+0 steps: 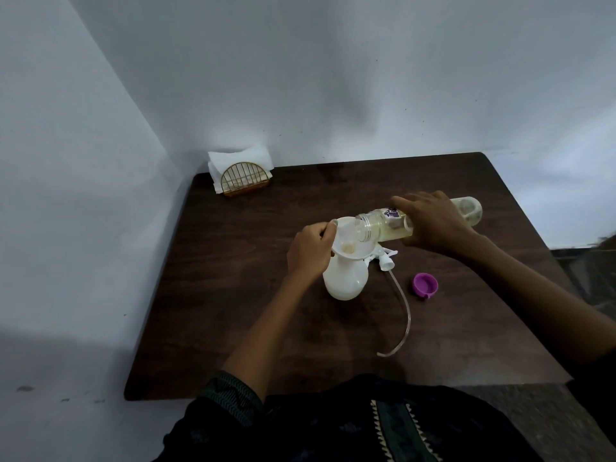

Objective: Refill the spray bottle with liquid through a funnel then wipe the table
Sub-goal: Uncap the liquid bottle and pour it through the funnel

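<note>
Pouring is the step in hand: the right hand (433, 225) wraps around a clear plastic refill bottle with a purple-printed label (386, 225), tipped nearly flat, its open mouth hanging over the bowl of a white plastic funnel (346, 243). A small pool of pale yellowish liquid sits at the bottom of the funnel, so the flow looks slow or only just started. The left hand (311, 253) is closed on the funnel's near rim, pinching it steady where it sits in the neck of the squat white translucent spray bottle (345, 281), which stands upright near the middle of the dark brown wooden table (233, 295).

Lying just beside the spray bottle, on its right, is the white trigger sprayer head with its long clear dip tube (401, 323) curling toward the near edge, and next to that a purple round cap (425, 285), upturned.

Next, I'd judge, comes a steady tilt to keep liquid draining without overflowing the funnel. Wiping waits: white paper napkins in a gold wire holder (241, 171) stand at the far left corner.
</note>
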Tool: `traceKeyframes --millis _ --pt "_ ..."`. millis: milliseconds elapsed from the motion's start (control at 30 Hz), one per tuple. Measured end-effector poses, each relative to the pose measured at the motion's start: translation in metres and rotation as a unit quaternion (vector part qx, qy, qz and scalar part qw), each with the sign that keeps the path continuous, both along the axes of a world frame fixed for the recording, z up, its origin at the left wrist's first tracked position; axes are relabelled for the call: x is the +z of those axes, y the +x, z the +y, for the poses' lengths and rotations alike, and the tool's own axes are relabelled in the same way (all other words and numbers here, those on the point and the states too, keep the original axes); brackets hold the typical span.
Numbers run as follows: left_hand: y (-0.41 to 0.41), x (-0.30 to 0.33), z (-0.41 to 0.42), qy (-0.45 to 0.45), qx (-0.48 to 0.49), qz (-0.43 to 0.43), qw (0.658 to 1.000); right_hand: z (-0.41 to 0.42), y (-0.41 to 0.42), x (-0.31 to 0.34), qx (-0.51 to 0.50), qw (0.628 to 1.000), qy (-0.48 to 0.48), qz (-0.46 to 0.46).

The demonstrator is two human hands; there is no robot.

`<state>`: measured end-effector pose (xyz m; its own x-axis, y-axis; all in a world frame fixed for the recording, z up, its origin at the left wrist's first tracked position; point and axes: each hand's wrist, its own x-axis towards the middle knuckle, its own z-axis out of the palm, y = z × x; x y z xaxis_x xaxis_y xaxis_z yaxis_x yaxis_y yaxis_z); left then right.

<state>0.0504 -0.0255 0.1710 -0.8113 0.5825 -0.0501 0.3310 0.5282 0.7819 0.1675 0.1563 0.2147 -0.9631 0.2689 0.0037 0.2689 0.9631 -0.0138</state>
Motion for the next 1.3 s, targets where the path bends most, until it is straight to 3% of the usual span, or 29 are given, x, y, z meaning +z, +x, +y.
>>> traceKeyframes --millis 1300 --pt "-0.0021 -0.0031 0.0006 0.011 0.003 -0.011 1.000 -0.0040 0.0022 0.0040 -0.002 1.000 -0.009 0.009"
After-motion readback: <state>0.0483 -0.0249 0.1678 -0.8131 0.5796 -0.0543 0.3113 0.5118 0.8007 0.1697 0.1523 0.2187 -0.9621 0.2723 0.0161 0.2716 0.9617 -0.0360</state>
